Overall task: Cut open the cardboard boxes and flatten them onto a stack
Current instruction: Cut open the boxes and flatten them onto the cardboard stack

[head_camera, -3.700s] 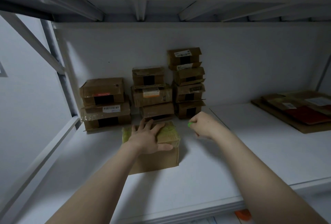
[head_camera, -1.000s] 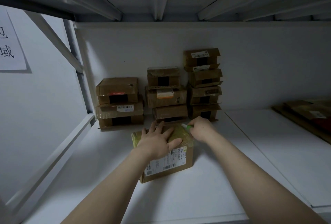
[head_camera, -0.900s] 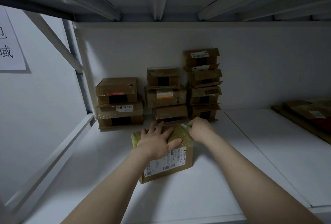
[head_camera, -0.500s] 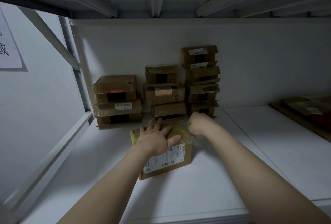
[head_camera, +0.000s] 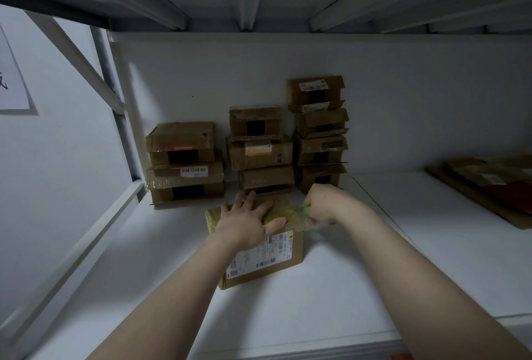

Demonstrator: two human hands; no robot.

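Note:
A brown cardboard box (head_camera: 267,262) with a white shipping label and yellow-green tape on its top stands on the white shelf (head_camera: 302,310). My left hand (head_camera: 247,221) presses flat on the box top, fingers spread. My right hand (head_camera: 325,203) is at the box's right top edge, curled round a small green cutter (head_camera: 306,210) of which only the tip shows. The blade is hidden.
Three stacks of taped cardboard boxes (head_camera: 259,152) stand against the back wall behind the box. Flattened cardboard (head_camera: 489,187) lies in a pile at the far right of the shelf. A slanted metal brace (head_camera: 77,57) and a paper sign (head_camera: 11,80) are at left.
My right hand with the cutter has slid from the box's far top edge toward the right near edge. My left hand has stayed pressed on the top.

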